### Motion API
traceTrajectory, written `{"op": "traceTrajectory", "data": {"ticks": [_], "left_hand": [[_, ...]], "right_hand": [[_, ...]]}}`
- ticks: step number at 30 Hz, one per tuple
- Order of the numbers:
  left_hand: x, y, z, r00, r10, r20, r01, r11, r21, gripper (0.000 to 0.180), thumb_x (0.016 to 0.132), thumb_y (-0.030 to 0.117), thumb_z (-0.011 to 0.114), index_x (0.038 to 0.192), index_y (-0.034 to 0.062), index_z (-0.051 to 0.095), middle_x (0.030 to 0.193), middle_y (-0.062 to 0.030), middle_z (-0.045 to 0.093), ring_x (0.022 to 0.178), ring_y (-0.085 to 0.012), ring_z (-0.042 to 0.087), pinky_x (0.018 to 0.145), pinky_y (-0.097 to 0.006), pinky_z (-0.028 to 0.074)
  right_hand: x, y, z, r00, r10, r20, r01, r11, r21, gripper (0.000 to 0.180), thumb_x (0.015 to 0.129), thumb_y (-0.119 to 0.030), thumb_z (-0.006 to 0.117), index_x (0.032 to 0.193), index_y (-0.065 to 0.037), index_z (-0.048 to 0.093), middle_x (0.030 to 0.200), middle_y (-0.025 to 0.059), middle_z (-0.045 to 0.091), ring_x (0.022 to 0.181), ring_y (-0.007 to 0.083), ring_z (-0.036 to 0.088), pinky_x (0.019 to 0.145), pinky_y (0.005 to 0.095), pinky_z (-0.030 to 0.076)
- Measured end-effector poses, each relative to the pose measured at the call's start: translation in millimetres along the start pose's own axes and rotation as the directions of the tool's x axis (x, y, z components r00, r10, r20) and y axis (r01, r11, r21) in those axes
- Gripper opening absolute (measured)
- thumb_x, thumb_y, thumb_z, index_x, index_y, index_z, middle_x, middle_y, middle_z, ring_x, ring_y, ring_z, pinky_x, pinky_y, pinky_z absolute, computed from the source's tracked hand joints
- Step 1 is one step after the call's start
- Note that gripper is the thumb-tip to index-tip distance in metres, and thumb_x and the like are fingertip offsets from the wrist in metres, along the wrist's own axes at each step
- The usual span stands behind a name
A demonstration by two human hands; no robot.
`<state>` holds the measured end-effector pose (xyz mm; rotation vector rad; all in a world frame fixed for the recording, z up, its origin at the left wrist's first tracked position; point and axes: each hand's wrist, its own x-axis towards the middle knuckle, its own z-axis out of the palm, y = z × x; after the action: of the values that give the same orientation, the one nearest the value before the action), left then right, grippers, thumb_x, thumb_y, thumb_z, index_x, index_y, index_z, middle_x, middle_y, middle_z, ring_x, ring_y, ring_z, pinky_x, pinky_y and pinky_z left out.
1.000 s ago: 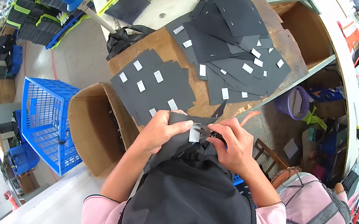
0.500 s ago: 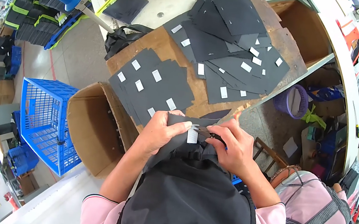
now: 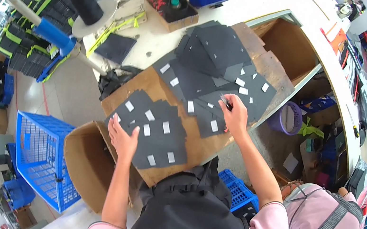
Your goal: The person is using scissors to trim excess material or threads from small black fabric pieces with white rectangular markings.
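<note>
Small dark tool (image 3: 225, 102) in right hand (image 3: 235, 118), too small to identify.

bare cardboard (image 3: 197, 148) between hands, fabric stacks (image 3: 222, 68) beyond

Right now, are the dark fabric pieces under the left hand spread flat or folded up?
Spread flat. The dark fabric pieces lie overlapping on the brown board, white tags facing up, and the left hand presses on their near edge.

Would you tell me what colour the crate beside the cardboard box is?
The crate is blue, seen best in the head view.
</note>
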<state>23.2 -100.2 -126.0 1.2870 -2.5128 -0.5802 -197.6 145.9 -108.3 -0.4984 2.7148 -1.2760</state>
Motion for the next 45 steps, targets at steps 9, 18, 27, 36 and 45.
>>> {"op": "traceTrajectory", "data": {"ticks": [9, 18, 27, 36, 45], "left_hand": [[-31.2, 3.2, 35.3, 0.92, 0.314, 0.236, -0.35, 0.927, 0.132, 0.063, 0.082, 0.041, 0.057, 0.135, 0.0139, 0.037, 0.146, -0.0185, 0.016, 0.135, -0.0367, 0.011, 0.104, -0.06, 0.007], [-16.7, 41.0, 21.6, 0.952, 0.259, 0.165, -0.251, 0.965, -0.071, 0.073, 0.076, 0.026, 0.066, 0.136, 0.0056, 0.029, 0.145, -0.0187, 0.019, 0.135, -0.0358, 0.015, 0.106, -0.055, 0.011], [22.7, 151.7, -22.4, 0.742, 0.615, 0.268, -0.048, 0.448, -0.893, 0.101, 0.064, 0.028, 0.079, 0.141, 0.0029, 0.019, 0.141, -0.0155, 0.031, 0.132, -0.0257, 0.028, 0.106, -0.04, 0.021], [-29.5, 163.5, -28.6, 0.329, 0.564, 0.757, 0.456, 0.607, -0.65, 0.045, 0.065, 0.005, 0.073, 0.106, -0.0026, 0.055, 0.092, -0.0059, 0.06, 0.079, -0.0134, 0.058, 0.071, -0.025, 0.047], [-71.9, 169.0, -26.0, 0.535, 0.551, 0.641, 0.307, 0.58, -0.755, 0.012, 0.084, 0.002, 0.055, 0.095, 0.0017, 0.053, 0.09, -0.0037, 0.055, 0.084, -0.0106, 0.05, 0.078, -0.024, 0.04]], "right_hand": [[132.0, 7.6, 57.3, 0.967, -0.248, 0.061, 0.242, 0.809, -0.537, 0.034, 0.075, -0.02, 0.066, 0.1, -0.002, 0.051, 0.092, 0.0153, 0.053, 0.07, 0.0354, 0.063, 0.061, 0.0427, 0.052], [145.1, 4.2, 15.9, 0.956, -0.288, -0.063, 0.229, 0.862, -0.452, 0.016, 0.07, -0.013, 0.062, 0.084, -0.009, 0.056, 0.086, 0.0081, 0.054, 0.071, 0.0325, 0.06, 0.061, 0.0434, 0.049], [-8.6, -66.8, -125.3, 0.932, -0.302, 0.201, 0.249, 0.935, 0.251, 0.018, 0.065, -0.005, 0.059, 0.083, -0.001, 0.059, 0.079, 0.0099, 0.058, 0.074, 0.0224, 0.06, 0.064, 0.034, 0.047], [-102.4, -10.9, -124.8, 0.997, 0.004, 0.081, -0.03, 0.946, 0.323, 0.022, 0.067, -0.013, 0.054, 0.084, 0.0, 0.059, 0.072, 0.0157, 0.06, 0.065, 0.0296, 0.058, 0.061, 0.0388, 0.045], [-149.8, -32.4, -120.5, 0.895, -0.084, -0.437, 0.028, 0.991, -0.133, 0.029, 0.071, -0.007, 0.059, 0.1, -0.011, 0.058, 0.083, 0.0089, 0.06, 0.068, 0.028, 0.062, 0.057, 0.0352, 0.049]]}}
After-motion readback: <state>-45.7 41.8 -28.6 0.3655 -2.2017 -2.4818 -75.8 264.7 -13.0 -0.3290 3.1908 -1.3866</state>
